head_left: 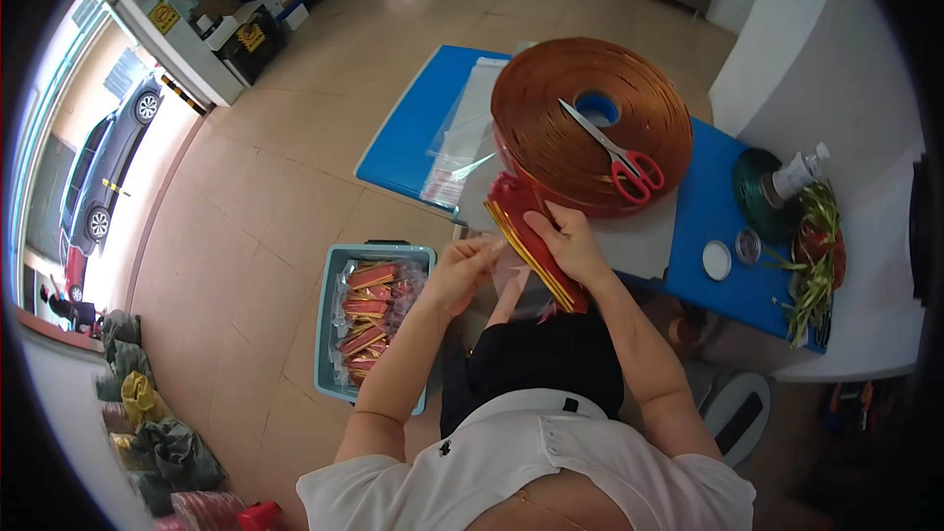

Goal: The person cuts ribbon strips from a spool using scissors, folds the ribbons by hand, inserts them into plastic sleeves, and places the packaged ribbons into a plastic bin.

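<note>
bundle (534, 256) of red and gold strips: located in front of me, raised above the lap, tilted, with its upper end pointing toward the surface (403, 143). through the head camera i read the hands as follows. right hand (567, 241): closed around the middle of the bundle, thumb laid along the upper face; the fingers underneath are hidden from me. left hand (467, 270): nearly closed, thumb and fingertips pinched together beside the gold edge, apparently on clear film (508, 264); i cannot tell whether the film encloses any part of the bundle.

handling notes. i judge the bundle to be light, flexible along its length and firmer where the layers stack. the glossy gold edge is probably slippery, and loose layers could fan out or crease under uneven pressure. grip at mid-length, thumb on one flat face and fingers on the other, with only enough force to hold the layers square. avoid lifting by one end alone. the film is likely thin, limp and prone to cling; pinch it at its rim.

adjacent items. a large roll (549, 143) lies flat on the surface, with scissors (618, 152) on top. a bin (324, 334) on my left contains wrapped bundles (372, 310).
</note>
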Available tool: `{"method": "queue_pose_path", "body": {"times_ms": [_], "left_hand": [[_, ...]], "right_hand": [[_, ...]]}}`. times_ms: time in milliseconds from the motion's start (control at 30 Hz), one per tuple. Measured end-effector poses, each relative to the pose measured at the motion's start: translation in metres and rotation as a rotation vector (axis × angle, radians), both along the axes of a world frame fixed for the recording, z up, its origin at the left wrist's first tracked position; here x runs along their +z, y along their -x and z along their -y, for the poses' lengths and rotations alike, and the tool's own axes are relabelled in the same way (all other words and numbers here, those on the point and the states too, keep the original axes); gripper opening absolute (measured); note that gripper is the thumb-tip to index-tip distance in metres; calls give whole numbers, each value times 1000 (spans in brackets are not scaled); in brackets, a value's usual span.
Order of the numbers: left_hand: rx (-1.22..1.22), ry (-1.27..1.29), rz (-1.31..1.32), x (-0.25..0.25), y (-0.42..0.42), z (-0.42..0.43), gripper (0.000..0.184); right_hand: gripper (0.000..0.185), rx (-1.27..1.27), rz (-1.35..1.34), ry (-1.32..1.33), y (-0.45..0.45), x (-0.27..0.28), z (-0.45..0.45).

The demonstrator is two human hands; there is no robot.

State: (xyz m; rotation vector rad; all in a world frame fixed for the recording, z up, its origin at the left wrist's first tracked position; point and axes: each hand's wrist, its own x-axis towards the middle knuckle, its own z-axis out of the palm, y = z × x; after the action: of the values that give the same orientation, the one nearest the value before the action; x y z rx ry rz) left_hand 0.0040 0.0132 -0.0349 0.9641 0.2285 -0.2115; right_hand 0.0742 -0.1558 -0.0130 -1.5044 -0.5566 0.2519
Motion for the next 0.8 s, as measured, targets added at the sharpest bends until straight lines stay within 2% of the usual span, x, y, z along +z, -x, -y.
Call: {"method": "queue_pose_path", "body": {"times_ms": [33, 67, 100, 133, 200, 333, 500, 600, 733, 800], "left_hand": [[44, -138, 19, -4, 2, 1, 27], [184, -142, 61, -5, 0, 1, 19], [281, -88, 49, 0, -2, 0, 19], [383, -36, 39, 7, -4, -2, 18], [512, 37, 12, 14, -5, -5, 16], [461, 22, 67, 24, -3, -1, 19], [225, 11, 91, 30, 8, 11, 33], [201, 37, 80, 35, 11, 13, 32], [355, -57, 107, 23, 8, 12, 24], [477, 43, 39, 27, 5, 4, 22]], "right_hand": [[25, -38, -11, 33, 9, 14, 8], [25, -70, -16, 65, 17, 29, 14], [25, -95, -18, 95, 22, 35, 17], [21, -161, 144, 141, 24, 17, 17], [21, -25, 40, 123, 44, 10, 21], [23, 90, -188, 109, 58, 0, 25], [24, 74, -187, 100, 59, -6, 22], [24, 65, -199, 139, 57, -3, 22], [24, 85, -163, 154, 57, 1, 18], [25, 111, -166, 177, 56, -2, 19]]}}
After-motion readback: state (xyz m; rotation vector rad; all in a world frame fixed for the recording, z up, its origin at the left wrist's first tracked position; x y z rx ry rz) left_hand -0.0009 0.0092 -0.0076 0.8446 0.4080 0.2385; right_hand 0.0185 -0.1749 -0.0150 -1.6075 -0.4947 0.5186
